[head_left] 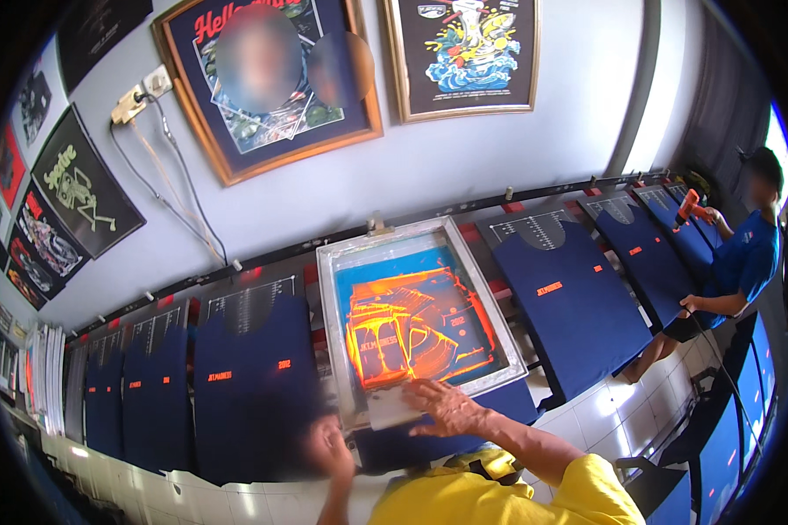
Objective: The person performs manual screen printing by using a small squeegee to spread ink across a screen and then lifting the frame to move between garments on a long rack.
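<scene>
A white-edged screen-printing frame lies over a navy shirt panel on the long bench. Bright orange ink is streaked across its blue mesh, thickest along the left and near sides. At the frame's near edge is a pale flat piece; I cannot make out its kind. My right hand is over that edge just right of the pale piece, its fingers apart. Smeared by motion, my left hand is beside the frame's near left corner; its fingers cannot be read.
Navy shirt panels with small orange prints lie both left and right along the bench. On the far right a co-worker in blue holds an orange heat gun. More panels stand behind. Framed posters hang on the wall.
</scene>
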The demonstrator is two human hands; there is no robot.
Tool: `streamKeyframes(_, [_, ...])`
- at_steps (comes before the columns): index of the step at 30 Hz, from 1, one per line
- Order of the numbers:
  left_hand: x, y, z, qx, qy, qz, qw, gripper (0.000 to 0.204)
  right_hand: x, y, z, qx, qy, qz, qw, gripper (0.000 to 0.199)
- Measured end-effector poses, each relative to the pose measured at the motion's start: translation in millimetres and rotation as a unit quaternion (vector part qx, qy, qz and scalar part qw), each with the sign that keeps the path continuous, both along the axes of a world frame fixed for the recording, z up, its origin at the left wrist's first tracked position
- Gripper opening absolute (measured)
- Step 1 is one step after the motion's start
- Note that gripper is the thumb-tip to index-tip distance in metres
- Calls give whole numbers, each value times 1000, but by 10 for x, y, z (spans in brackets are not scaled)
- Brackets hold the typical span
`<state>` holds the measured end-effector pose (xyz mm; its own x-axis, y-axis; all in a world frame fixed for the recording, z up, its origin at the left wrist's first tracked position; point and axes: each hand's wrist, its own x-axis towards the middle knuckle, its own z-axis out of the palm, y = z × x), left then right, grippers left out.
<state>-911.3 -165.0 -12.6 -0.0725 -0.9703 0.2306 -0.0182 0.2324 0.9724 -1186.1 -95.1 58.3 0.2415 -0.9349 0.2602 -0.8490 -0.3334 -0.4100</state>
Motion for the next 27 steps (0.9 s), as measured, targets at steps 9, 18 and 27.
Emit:
streamKeyframes(9, [-257, 684, -268, 328, 119, -180, 920, 28, 240, -346, 193, 74, 169, 49, 982, 62])
streamKeyframes(18, [-630, 258, -81, 472, 148, -271, 826, 43, -10, -825, 172, -6, 65, -37, 997, 39])
streamKeyframes(27, [-692, 423, -22, 407, 79, -208, 886, 40, -490, -1940, 70, -19, 68, -159, 985, 23])
